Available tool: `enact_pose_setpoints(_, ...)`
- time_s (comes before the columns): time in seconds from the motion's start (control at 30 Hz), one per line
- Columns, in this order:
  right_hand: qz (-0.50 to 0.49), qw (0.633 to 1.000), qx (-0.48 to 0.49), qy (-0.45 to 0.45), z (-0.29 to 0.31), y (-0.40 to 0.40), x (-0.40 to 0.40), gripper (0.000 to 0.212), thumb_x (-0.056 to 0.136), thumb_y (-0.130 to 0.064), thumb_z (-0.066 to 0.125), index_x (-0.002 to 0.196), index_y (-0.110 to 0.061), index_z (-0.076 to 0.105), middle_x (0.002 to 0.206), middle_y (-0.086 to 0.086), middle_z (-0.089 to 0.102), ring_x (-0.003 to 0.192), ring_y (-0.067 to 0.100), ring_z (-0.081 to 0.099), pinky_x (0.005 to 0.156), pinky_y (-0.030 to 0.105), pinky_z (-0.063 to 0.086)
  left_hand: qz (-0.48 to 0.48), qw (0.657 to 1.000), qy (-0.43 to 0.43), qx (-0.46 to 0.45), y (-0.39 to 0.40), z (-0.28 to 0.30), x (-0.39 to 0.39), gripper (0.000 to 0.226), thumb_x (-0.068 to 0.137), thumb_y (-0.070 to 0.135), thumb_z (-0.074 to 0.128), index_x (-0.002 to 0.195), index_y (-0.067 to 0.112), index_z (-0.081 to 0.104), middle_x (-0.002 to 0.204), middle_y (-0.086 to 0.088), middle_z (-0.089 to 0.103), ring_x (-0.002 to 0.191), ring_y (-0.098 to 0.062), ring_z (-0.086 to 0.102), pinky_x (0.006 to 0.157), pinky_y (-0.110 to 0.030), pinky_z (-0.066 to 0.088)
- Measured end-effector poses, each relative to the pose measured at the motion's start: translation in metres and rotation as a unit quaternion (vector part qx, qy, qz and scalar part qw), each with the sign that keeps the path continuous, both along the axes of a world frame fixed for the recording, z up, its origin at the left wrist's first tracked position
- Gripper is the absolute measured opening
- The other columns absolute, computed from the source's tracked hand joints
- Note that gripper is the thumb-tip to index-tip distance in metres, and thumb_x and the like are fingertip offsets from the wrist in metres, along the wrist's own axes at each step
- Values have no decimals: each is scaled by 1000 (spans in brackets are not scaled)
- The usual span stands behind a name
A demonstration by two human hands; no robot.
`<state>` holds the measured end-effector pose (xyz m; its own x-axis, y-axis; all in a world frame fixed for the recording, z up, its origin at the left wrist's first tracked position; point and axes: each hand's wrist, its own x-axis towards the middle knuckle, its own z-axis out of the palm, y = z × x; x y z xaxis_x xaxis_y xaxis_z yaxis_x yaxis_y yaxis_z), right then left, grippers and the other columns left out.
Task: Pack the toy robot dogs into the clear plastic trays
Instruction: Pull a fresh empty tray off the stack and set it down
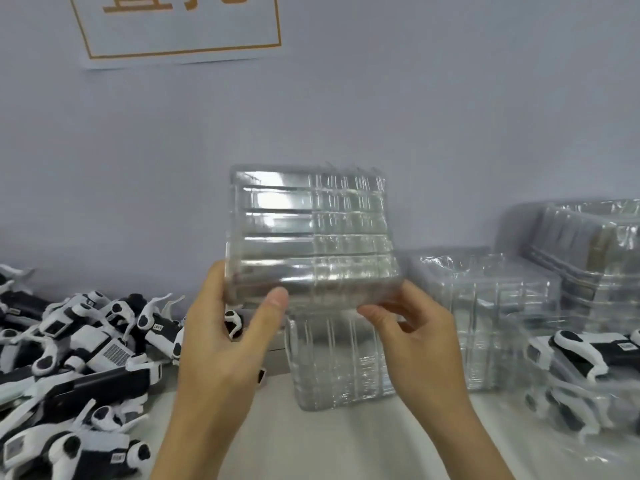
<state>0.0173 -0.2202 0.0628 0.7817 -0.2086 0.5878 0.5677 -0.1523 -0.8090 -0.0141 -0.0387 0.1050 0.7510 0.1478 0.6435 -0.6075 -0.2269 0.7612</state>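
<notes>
While both the left hand (pixel 221 327) and the right hand (pixel 412 336) pinch the raised clear tray (pixel 308 237) only at its lower edge, it may slip or several nested trays may come together.

Wall: I'm facing a plain pale grey-blue wall (pixel 415 98), smooth and matte, filling the whole upper part of my view.
Sign: up top, left of centre, a white sheet of paper (pixel 180 29) sits flat on the wall, with an orange-brown border and large characters in the same colour; the top edge cuts them off, so I can't read them.
Table: under me a white tabletop (pixel 329 445) runs right up to the wall.
Light: soft, even, no hard shadows on wall or table.
</notes>
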Motion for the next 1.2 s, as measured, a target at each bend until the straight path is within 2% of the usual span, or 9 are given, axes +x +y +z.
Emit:
enact_pose_setpoints(0.1,2,999,-48,-15,4,3,-5,24,83,-8,76,80,-32,75,84,-11,74,85,12,69,72,20,52,54,993,80,-69,8,6,-1,47,64,82,65,92,46,71,92,18,75,84,1,70,78,-47,55)
enact_pose_setpoints(0.2,36,996,-80,-22,11,6,-10,17,82,-12,77,88,-28,78,88,-13,75,89,14,69,77,22,53,1,975,101,-198,16,2,4,42,67,54,75,91,20,73,92,-2,79,89,-20,76,89,-57,54)
enact_pose_setpoints(0.37,81,994,-77,0,19,10,-17,28,70,-48,72,96,-38,76,100,-25,74,98,-1,68,82,13,52,-107,943,67,-307,42,-9,12,40,80,26,66,105,-6,63,87,-4,75,89,-25,74,75,-35,60)
enact_pose_setpoints(0.53,91,995,-49,3,21,10,-19,21,71,-41,71,88,-33,80,87,-16,77,85,3,72,78,15,52,-109,950,51,-287,41,-14,15,29,82,21,63,93,-5,62,85,-4,75,88,-24,75,73,-26,60)
enact_pose_setpoints(0.67,103,994,-28,-4,20,6,-19,27,81,-10,74,84,-36,81,86,-11,78,85,7,74,78,15,53,-89,959,62,-264,39,-16,14,49,74,33,75,104,-6,66,108,-19,74,107,-45,68,101,-58,49)
enact_pose_setpoints(0.77,85,996,-38,13,19,1,-19,31,84,2,72,85,-27,80,85,-6,78,82,14,74,78,22,55,-95,963,68,-244,34,-13,11,68,65,47,89,112,2,69,115,-19,72,110,-39,68,103,-59,47)
enact_pose_setpoints(0.87,118,991,-59,24,23,-2,-24,5,86,-20,75,84,-24,77,81,-7,75,82,12,69,79,18,50,-91,974,75,-191,35,-14,9,50,60,56,88,94,22,76,109,-10,76,105,-29,72,98,-54,50)
enact_pose_setpoints(0.97,140,987,-59,54,30,0,-28,22,76,-49,76,85,-29,78,81,-8,75,81,6,70,78,13,48,-84,989,65,-101,37,-15,8,35,66,52,82,95,33,77,102,0,78,98,-19,74,87,-35,56)
enact_pose_setpoints(1.2,114,989,21,95,29,14,-27,44,52,-47,85,91,-29,77,91,-12,78,87,3,73,73,18,55,-92,995,32,4,30,-13,6,32,69,47,82,100,44,73,99,10,78,94,-9,74,79,-13,53)
